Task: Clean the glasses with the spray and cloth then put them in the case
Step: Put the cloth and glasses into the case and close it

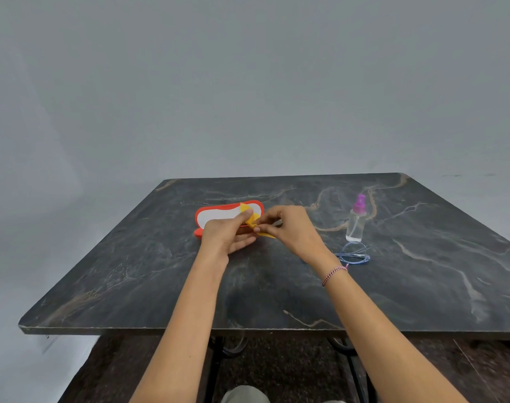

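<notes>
Both hands are working the yellow cloth (252,221) over the open red case (218,218), which is lying on the dark marbled desk (131,271) with its lid standing up and the white lining showing. The left hand (227,232) is pinching the upper part of the cloth between thumb and fingers; the right hand (288,228) is pinching the lower part, its fingertips pressed together on the fabric. The cloth looks folded or bunched, so the step in hand appears to be getting it out of the case and opening it up, before any cleaning.

The glasses (354,254), with a thin blue frame, are lying folded on the desk to the right, just beside the right wrist and untouched. The clear spray bottle (356,221) with its purple top is standing upright just behind them.

The next move likely calls for freeing one hand, probably the right since it is nearest, to reach for the bottle or the glasses while the other is keeping the cloth. The thin frame will want a light hold by its rim.
</notes>
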`<state>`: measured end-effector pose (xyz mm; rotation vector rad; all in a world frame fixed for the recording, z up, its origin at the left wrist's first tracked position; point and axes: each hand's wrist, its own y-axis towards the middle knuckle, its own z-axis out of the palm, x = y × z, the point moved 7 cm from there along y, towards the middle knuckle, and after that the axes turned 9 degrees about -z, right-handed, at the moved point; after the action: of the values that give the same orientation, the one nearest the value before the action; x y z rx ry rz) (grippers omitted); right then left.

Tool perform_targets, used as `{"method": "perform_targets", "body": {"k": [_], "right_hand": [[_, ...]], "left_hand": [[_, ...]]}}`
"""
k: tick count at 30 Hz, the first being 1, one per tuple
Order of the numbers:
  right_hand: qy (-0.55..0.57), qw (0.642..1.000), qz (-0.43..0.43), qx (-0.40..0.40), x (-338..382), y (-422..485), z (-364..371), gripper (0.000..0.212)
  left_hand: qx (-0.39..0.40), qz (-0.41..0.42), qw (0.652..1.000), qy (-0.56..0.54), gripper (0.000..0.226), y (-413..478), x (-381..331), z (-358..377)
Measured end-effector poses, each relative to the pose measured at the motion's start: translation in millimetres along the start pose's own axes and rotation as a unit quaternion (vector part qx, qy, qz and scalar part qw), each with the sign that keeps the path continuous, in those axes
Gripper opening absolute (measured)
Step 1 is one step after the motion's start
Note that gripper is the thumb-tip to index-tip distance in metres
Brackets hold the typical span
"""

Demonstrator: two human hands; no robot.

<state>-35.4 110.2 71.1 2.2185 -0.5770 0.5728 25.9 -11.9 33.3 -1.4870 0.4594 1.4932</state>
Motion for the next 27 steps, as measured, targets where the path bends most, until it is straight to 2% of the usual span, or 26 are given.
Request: {"method": "perform_targets", "body": {"k": [2, 5, 7, 10, 13, 16, 18, 21, 27], "right_hand": [[0.024, 0.999, 0.026, -0.003, -6.2, 0.4, -0.8, 0.013], [0.157, 0.983, 0.096, -0.011, -19.6, -3.3, 2.2, 0.014], [0.268, 0.95, 0.153, -0.039, -28.6, -8.3, 4.0, 0.011], [0.401, 0.878, 0.252, -0.075, -39.5, -16.0, 9.5, 0.004], [0.463, 0.824, 0.31, -0.102, -46.6, -18.0, 11.0, 0.011], [0.487, 0.792, 0.354, -0.103, -50.4, -17.9, 14.5, 0.006], [0.47, 0.802, 0.358, -0.089, -52.2, -14.1, 16.1, 0.013], [0.42, 0.838, 0.334, -0.093, -54.7, -3.0, 11.8, 0.031], [0.297, 0.908, 0.262, -0.135, -56.3, 32.4, -2.2, 0.024]], "left_hand": [[0.023, -0.008, 0.999, -0.023, 0.027, -3.0, 1.1, -0.7], [0.037, -0.015, 0.998, -0.039, 0.007, -3.9, -0.6, -6.8], [0.03, -0.011, 0.999, -0.033, 0.006, -3.1, -3.5, -12.5], [0.021, -0.007, 0.999, -0.027, 0.006, -1.3, -7.4, -18.7], [0.022, 0.003, 0.999, -0.023, 0.005, -0.4, -13.8, -21.4], [0.027, 0.013, 1.0, -0.006, 0.008, -0.3, -19.4, -22.8], [0.029, 0.021, 0.999, 0.007, 0.01, 0.6, -23.8, -24.7], [0.022, 0.045, 0.998, 0.032, 0.007, 1.7, -34.7, -32.0], [-0.067, 0.111, 0.987, 0.09, 0.012, 20.7, -63.1, -57.9]]}}
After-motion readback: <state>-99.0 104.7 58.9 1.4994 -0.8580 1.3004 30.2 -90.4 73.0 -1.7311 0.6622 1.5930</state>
